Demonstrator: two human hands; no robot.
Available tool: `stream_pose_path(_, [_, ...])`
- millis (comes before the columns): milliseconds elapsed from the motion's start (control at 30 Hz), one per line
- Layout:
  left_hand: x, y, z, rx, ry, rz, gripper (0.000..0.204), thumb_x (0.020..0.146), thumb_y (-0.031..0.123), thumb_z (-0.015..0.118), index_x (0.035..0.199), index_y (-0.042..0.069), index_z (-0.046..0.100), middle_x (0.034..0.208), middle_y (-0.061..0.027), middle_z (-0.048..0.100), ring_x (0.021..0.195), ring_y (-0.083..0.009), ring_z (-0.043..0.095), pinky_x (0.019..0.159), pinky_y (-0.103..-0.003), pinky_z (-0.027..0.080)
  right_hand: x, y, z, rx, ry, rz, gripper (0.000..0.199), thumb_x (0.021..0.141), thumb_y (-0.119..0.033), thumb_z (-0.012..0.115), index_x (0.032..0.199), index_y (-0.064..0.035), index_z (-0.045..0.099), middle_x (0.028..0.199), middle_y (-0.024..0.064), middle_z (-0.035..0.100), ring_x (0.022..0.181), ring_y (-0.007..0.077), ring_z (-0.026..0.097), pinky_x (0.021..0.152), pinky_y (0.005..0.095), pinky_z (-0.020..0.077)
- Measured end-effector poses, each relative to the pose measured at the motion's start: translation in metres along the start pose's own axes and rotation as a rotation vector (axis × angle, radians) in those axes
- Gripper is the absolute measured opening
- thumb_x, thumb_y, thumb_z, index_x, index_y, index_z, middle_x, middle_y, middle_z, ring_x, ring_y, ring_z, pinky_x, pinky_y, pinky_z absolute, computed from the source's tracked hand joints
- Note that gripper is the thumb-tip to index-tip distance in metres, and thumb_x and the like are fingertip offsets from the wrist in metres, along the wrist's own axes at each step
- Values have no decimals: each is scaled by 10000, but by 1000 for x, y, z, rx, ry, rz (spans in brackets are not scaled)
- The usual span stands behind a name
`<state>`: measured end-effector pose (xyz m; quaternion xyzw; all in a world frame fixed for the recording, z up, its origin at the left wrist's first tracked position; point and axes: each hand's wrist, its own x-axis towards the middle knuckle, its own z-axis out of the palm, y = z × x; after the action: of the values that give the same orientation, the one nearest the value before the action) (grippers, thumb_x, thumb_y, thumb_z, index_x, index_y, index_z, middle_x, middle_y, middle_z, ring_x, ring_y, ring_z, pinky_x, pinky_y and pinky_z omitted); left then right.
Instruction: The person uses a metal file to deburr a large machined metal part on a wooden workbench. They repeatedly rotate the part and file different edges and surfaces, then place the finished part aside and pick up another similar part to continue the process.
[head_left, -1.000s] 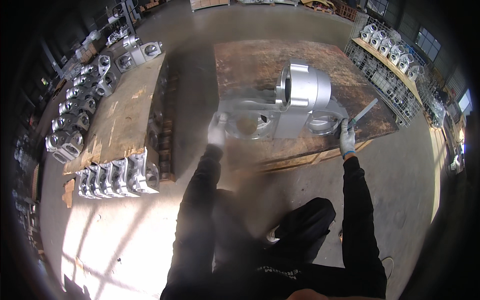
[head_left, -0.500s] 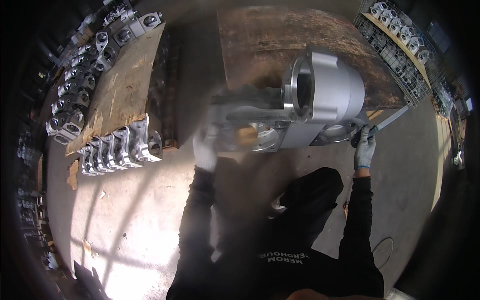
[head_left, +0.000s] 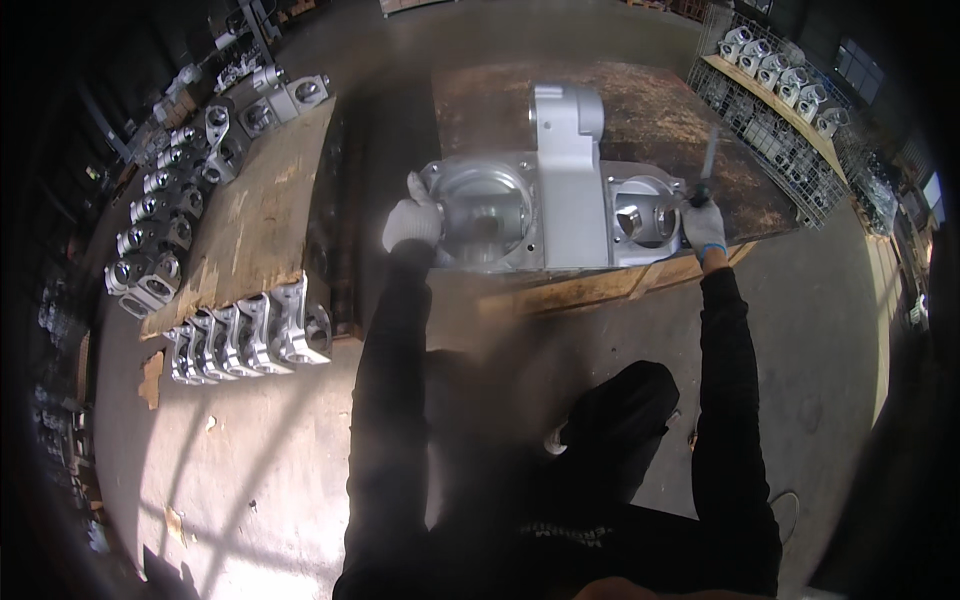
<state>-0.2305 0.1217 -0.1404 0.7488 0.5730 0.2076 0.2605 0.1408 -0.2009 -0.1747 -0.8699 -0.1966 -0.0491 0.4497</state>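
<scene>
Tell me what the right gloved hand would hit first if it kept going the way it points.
The right hand, gripping a slim tool, points up-frame beside the aluminium casting. Next in line is bare wooden pallet top; depth is unclear.

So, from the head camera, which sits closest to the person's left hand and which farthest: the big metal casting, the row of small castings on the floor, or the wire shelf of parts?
1. Big metal casting: the left hand grips its left edge.
2. Row of small castings: lower left, by the wooden pallet.
3. Wire shelf of parts: far upper right, beyond the right hand.
</scene>
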Motion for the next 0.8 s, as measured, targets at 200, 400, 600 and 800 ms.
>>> stream_pose_path(200, [89,17,25,126,-184,38,829,1150,517,141,1194,-9,780,1193,-234,772,1233,-425,693,1128,-496,483,74,-34,27,-352,-286,123,590,910,-483,759,1134,63,768,1119,315,755,1149,457,718,936,487,566])
stream_pose_path(400, [110,20,32,236,-214,49,751,1148,467,182,1280,-29,730,1348,-265,702,1331,-445,629,1151,-511,474,85,-27,34,-359,-271,73,504,897,-375,722,1142,62,771,1187,352,714,1190,467,693,980,494,561])
stream_pose_path(600, [20,47,31,512,343,738,566,1088,487,474,1337,7,641,1237,-258,714,1196,-431,677,1098,-541,475,78,-28,35,-308,-202,96,611,890,-532,750,1066,52,781,1054,328,753,1091,458,738,898,484,575])
stream_pose_path(800, [-42,48,56,447,145,760,503,1094,482,436,1071,63,713,721,-238,715,648,-459,719,649,-566,583,61,-32,12,-536,-401,-108,455,909,-403,761,1072,20,797,1076,294,754,1058,424,741,902,476,583])
